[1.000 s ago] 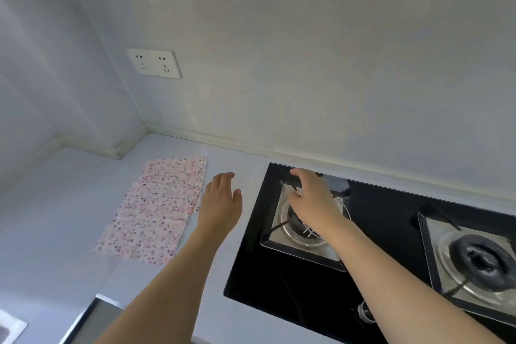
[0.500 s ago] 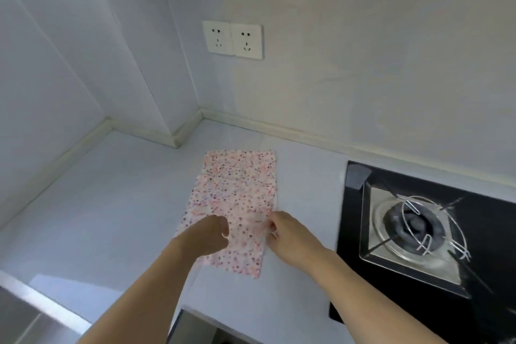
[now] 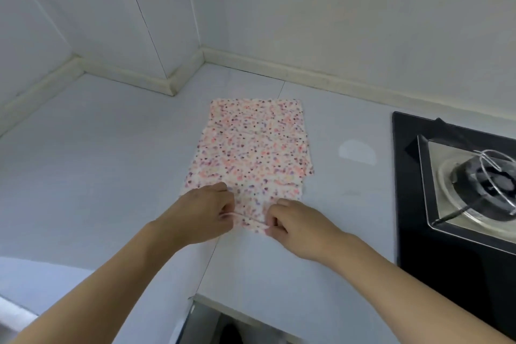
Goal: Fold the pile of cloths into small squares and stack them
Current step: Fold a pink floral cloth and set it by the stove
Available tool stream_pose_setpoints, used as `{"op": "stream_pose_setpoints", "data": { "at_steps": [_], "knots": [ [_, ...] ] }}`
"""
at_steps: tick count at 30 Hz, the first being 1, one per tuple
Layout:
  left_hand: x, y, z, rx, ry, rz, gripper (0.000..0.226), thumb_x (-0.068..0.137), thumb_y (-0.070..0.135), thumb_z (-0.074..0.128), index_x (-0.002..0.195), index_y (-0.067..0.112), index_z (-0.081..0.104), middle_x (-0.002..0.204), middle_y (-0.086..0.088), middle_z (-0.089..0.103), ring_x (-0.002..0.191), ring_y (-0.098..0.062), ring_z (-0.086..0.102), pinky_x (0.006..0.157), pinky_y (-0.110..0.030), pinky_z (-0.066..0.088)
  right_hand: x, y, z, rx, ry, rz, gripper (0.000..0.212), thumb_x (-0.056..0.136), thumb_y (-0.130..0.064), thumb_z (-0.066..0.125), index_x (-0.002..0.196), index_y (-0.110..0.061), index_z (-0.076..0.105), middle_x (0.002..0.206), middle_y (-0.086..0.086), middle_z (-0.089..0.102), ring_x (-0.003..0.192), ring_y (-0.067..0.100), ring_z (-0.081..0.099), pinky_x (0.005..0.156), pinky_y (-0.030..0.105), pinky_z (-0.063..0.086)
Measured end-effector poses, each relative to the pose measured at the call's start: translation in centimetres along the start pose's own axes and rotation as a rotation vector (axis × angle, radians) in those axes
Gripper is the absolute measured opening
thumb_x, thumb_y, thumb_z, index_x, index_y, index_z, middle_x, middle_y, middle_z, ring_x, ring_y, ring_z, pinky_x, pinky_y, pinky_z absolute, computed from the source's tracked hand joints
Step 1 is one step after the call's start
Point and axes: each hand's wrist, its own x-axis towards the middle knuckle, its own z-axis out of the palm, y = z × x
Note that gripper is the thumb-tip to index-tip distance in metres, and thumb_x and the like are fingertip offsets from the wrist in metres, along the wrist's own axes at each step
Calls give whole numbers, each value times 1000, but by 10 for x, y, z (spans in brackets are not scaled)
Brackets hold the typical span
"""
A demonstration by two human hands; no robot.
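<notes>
**Folding the spotty cloth from its near edge**

Holding the two near corners at the same time is the way to do this step well. Both corners should go up together and travel to the far edge of the cloth (image 3: 251, 153), so the sides line up. If one corner goes ahead of the other, I think the fold will come out crooked. Going slowly should help, because the cloth looks thin and floppy and may slip. Some layers already stick out a little on its right side, so they may need a tidy first.

The cloth lies flat on the table (image 3: 97, 162), about in the middle, with its far edge close to the back wall. The stove (image 3: 458, 184) sits by the table's right edge, well apart from the cloth.

Both arms reach forward from the table's near edge. The left hand (image 3: 205, 216) has its fingers curled and pinches the near left corner. The right hand (image 3: 300, 225) does the same at the near right corner. The near edge looks lifted just a bit between them.
</notes>
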Motion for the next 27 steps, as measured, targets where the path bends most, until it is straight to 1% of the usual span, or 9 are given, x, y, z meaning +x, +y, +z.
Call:
{"op": "stream_pose_setpoints", "data": {
  "at_steps": [3,5,8,11,15,18,21,25,27],
  "knots": [
    [3,1,6,83,170,19,9,90,27,46,82,25,51,83,11,52,76,-11,50,68,-27,46,8,7,-5,17,55,-18,15,97,-33,49,93,-18,51,99,-8,48,93,11,44,76,23,33],
    [5,4,7,115,328,-21,12,95,23,40,91,23,52,86,7,58,77,-17,54,69,-34,48,13,11,-9,-9,210,-59,13,98,-30,48,93,-18,50,98,-6,52,94,14,44,82,27,36],
    [3,20,0,18,562,-90,22,99,13,34,110,21,52,94,1,60,81,-23,55,71,-37,48,6,6,-18,87,486,-46,5,99,-20,44,97,-19,48,88,-4,56,80,17,50,71,34,42],
    [-13,50,-16,-85,728,-11,22,101,14,33,111,19,51,81,-1,57,67,-18,51,58,-32,39,-22,-15,-31,225,656,11,15,100,-16,32,103,-21,46,84,-5,53,73,15,49,61,30,38],
    [-78,112,-41,-212,662,160,14,92,21,48,105,26,49,77,3,53,62,-18,49,54,-32,37,-96,-61,-52,372,668,70,9,89,-24,44,94,-25,52,83,-8,53,78,17,50,64,30,37],
    [-132,153,-57,-121,580,205,18,84,13,48,100,21,50,77,1,53,67,-21,49,56,-31,36,-165,-94,-68,315,596,91,18,70,-31,51,86,-24,53,81,-2,56,70,18,51,61,29,39],
    [-172,176,-67,-207,557,205,9,89,12,48,95,17,52,78,-2,57,65,-18,48,58,-30,37,-218,-112,-80,341,595,78,13,86,-24,62,79,-17,53,67,-2,48,57,15,41,51,25,30],
    [-194,184,-71,-223,522,185,12,92,22,49,88,16,58,72,2,54,61,-16,45,57,-29,38,-252,-116,-87,290,563,106,22,95,-30,55,84,-11,59,75,6,43,68,19,40,62,30,31],
    [-190,182,-71,-224,500,162,14,91,25,49,87,18,60,69,3,54,59,-15,45,56,-28,38,-252,-110,-89,189,558,142,23,98,-31,50,82,-17,59,72,3,42,64,18,38,60,28,29]
  ]
}}
